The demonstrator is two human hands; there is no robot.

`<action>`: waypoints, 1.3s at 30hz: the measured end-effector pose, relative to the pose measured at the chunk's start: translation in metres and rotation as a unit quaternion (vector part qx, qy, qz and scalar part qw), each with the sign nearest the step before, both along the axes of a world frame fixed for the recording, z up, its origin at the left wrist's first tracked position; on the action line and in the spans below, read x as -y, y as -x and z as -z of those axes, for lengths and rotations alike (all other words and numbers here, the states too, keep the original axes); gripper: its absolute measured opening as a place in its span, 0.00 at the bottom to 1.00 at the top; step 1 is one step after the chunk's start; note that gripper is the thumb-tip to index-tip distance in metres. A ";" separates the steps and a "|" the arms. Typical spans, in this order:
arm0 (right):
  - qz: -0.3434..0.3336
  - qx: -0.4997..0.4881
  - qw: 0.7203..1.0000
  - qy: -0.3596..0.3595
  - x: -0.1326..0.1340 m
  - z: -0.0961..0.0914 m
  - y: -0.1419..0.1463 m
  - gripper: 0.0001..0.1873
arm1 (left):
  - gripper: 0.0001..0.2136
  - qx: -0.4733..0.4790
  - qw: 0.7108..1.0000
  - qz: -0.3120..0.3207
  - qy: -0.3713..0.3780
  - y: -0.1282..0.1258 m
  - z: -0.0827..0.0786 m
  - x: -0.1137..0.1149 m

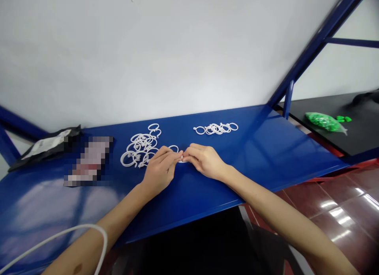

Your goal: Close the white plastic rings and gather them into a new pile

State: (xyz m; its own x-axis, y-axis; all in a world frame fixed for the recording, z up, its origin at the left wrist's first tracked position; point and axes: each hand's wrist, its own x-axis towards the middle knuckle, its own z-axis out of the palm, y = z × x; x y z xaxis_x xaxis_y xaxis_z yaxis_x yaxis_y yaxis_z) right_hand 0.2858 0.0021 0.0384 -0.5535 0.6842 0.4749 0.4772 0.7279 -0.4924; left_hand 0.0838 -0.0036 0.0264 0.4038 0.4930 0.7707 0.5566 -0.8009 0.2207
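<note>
My left hand [160,170] and my right hand [203,160] meet fingertip to fingertip over the blue shelf [266,148]. Both pinch a small white plastic ring [181,158], mostly hidden by the fingers. A loose pile of white rings [140,148] lies just left of and behind my left hand. A second, linked row of white rings [217,128] lies farther back, behind my right hand.
A black pouch with a white label [47,146] lies at the far left of the shelf, next to a blurred-out flat item [89,160]. A bag of green pieces [324,121] sits on the black table at right. A white cable [89,231] crosses my left forearm.
</note>
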 end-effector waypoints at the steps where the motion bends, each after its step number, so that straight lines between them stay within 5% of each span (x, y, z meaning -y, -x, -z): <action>1: 0.005 -0.015 1.000 0.002 -0.001 -0.001 0.001 0.10 | 0.09 -0.006 1.000 -0.008 -0.001 0.001 -0.003 -0.002; 4: 0.061 -0.047 0.997 -0.011 -0.009 -0.005 0.001 0.10 | 0.12 -0.032 0.998 -0.055 0.015 0.005 -0.010 -0.008; 9: 0.289 0.008 0.953 -0.087 -0.036 -0.005 -0.026 0.09 | 0.14 -0.151 0.978 -0.106 0.097 0.017 -0.002 -0.017; 13: 0.349 0.077 0.928 -0.106 -0.057 0.002 -0.050 0.08 | 0.09 -0.215 0.958 -0.095 0.164 0.020 0.006 -0.020; 22: 0.302 0.061 0.945 -0.110 -0.043 0.008 -0.036 0.09 | 0.07 -0.148 0.962 -0.078 0.214 0.016 -0.003 -0.017; 26: 0.157 0.011 0.987 -0.030 -0.024 0.007 -0.013 0.09 | 0.08 -0.100 0.958 -0.080 0.257 0.013 -0.004 -0.014; 30: 0.033 -0.008 0.999 0.038 -0.010 0.006 0.003 0.15 | 0.10 -0.052 0.948 -0.059 0.309 0.010 -0.007 -0.010; 39: 0.037 -0.136 0.973 0.185 -0.013 0.004 0.003 0.07 | 0.08 0.060 0.913 -0.009 0.404 0.002 -0.011 -0.005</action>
